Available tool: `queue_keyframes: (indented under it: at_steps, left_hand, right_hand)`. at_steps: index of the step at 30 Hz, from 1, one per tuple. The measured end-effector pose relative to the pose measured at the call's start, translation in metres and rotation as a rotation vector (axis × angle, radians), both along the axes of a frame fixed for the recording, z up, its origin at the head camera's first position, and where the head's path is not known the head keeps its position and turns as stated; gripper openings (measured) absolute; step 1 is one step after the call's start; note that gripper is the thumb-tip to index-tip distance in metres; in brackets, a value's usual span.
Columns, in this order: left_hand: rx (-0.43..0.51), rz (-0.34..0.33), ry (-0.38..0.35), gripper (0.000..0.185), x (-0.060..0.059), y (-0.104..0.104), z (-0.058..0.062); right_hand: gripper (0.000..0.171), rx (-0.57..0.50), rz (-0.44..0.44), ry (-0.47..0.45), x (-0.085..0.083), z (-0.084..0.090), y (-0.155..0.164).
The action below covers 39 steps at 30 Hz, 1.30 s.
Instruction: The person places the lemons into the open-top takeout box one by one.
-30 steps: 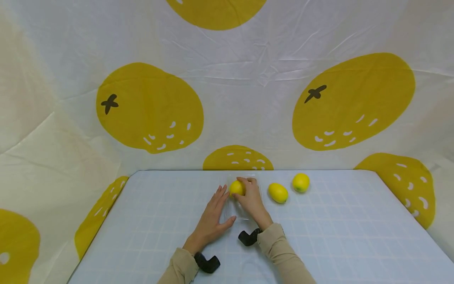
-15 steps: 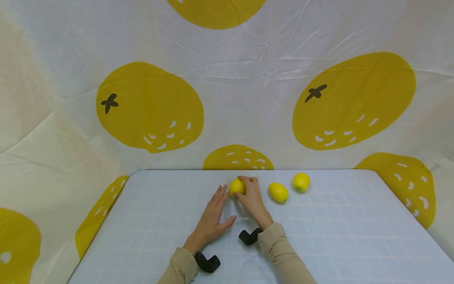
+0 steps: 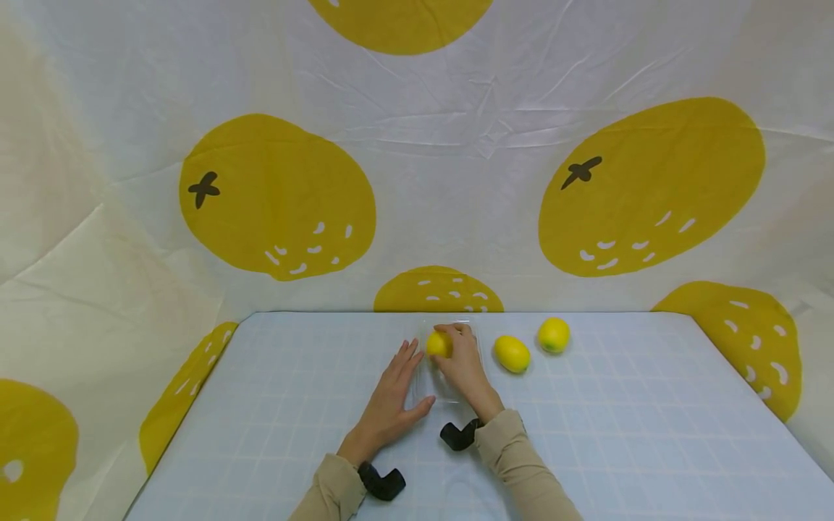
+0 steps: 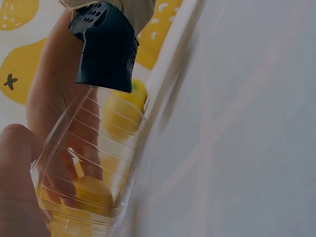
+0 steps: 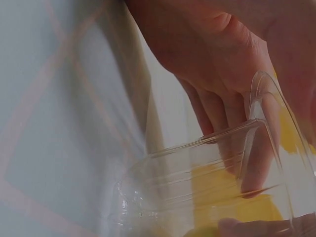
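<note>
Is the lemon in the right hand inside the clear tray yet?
Inside: the lemon sits within the clear tray walls, right hand gripping it.

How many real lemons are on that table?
3: one small yellow lemon gripped by the right hand in the clear plastic tray; two lemons lie loose further right.

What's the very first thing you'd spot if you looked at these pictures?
The huge yellow fruit prints on the white backdrop cloth behind the table catch the eye first. Next come the hands at the table's middle: the right hand holds a lemon in a clear plastic tray, and the left hand lies flat against the tray's side. Two more lemons sit on the table to the right.
</note>
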<state>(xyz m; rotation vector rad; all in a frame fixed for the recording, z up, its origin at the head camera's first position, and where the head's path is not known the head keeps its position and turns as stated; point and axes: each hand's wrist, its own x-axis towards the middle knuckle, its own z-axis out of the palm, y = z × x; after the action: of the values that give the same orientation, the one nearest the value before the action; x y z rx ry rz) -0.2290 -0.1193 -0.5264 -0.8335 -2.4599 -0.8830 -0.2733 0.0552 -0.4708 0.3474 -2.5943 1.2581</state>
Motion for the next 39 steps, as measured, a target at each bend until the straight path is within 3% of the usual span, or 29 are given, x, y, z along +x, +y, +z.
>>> queue_keyframes:
  at_steps: [10, 19, 39]
  left_hand:
    - [0.001, -0.004, 0.02, 0.074, 0.0003, 0.0001, 0.0008]
    - [-0.001, -0.002, 0.016, 0.074, -0.0012, 0.0001, -0.0011]
    - [0.009, -0.01, -0.011, 0.074, -0.0001, 0.0001, 0.0006]
  right_hand:
    - [0.05, 0.02, 0.007, -0.008, 0.0006, 0.0009, 0.0009]
    - [0.051, -0.075, -0.031, -0.076, -0.0002, -0.003, 0.0007]
    - [0.048, 0.023, -0.045, 0.016, 0.0019, 0.001, -0.0004]
